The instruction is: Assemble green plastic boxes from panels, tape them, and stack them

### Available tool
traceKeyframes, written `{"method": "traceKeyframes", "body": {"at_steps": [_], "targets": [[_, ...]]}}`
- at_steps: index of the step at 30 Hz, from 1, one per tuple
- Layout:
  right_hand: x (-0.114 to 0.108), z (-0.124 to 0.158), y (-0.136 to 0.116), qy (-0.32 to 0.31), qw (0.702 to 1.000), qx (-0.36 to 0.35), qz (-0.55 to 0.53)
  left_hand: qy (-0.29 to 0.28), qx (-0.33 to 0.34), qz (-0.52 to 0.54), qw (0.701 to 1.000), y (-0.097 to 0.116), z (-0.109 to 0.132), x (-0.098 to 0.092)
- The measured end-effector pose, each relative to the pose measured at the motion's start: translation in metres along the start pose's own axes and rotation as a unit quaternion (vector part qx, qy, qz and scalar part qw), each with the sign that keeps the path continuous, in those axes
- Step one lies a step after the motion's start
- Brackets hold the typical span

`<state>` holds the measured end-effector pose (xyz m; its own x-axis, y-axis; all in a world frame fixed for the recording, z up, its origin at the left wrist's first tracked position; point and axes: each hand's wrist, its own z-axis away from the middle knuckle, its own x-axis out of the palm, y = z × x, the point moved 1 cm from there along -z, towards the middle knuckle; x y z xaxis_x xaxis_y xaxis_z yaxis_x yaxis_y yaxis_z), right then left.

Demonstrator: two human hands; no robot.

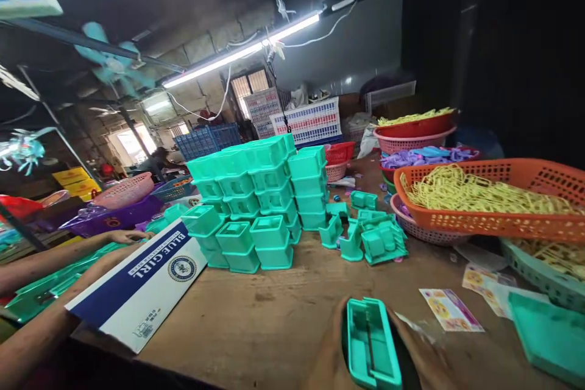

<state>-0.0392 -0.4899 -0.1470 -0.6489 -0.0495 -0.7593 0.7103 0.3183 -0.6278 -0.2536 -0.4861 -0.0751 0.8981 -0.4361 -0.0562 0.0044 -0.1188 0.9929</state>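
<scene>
Hands are seen at the near edge of the wooden table (283,311), low in the view, and a teal casing (371,344) is gripped between them. The left hand (329,350) is pressed against the casing's left long side and the right hand (423,359) is laid along its right long side, so both are closed on the one piece and neither is nearer to it than the other. The casing's long axis is run from near to far, leaning slightly leftward at the far end, and its open, ribbed face is turned up. The fingertips are cut off by the lower edge, so the exact grip cannot be told. Farther off, left of centre, a stack of teal casings (256,201) is piled, with loose teal pieces (368,234) just right of it. Sticker sheets (450,311) are laid near the right hand, and an orange basket (479,222) of yellow parts is set far right. A co-worker's forearms (50,265) are stretched along the left, beside a printed carton (137,286).
</scene>
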Motion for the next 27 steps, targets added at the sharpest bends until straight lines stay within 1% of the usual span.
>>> {"method": "traceKeyframes", "body": {"at_steps": [2, 5, 7, 8, 11, 14, 18, 24, 27], "targets": [[-0.003, 0.005, -0.005, -0.025, 0.999, -0.003, -0.026, 0.001, -0.012, 0.010, 1.000, 0.004, 0.011, 0.003], [-0.018, 0.014, -0.019, -0.060, 0.996, -0.014, -0.070, 0.007, -0.016, -0.045, 0.999, 0.014, 0.021, 0.002], [-0.032, 0.018, -0.030, -0.080, 0.993, -0.016, -0.089, -0.025, -0.012, -0.083, 0.996, 0.021, 0.024, -0.001], [-0.038, 0.019, -0.035, -0.084, 0.992, -0.016, -0.097, -0.033, -0.010, -0.091, 0.995, 0.024, 0.024, -0.003], [-0.049, 0.020, -0.044, -0.091, 0.989, -0.011, -0.112, -0.035, -0.010, -0.108, 0.994, 0.028, 0.025, -0.006], [-0.052, 0.019, -0.046, -0.095, 0.988, -0.016, -0.120, -0.026, -0.001, -0.114, 0.993, 0.026, 0.027, -0.006], [-0.050, 0.019, -0.045, -0.098, 0.987, -0.025, -0.127, 0.001, 0.010, -0.130, 0.991, 0.021, 0.031, -0.005], [-0.049, 0.022, -0.049, -0.091, 0.990, 0.005, -0.112, 0.031, 0.014, -0.136, 0.990, 0.023, 0.034, -0.004], [-0.048, 0.022, -0.047, -0.082, 0.990, -0.010, -0.115, 0.036, 0.011, -0.136, 0.990, 0.023, 0.036, -0.004]]}}
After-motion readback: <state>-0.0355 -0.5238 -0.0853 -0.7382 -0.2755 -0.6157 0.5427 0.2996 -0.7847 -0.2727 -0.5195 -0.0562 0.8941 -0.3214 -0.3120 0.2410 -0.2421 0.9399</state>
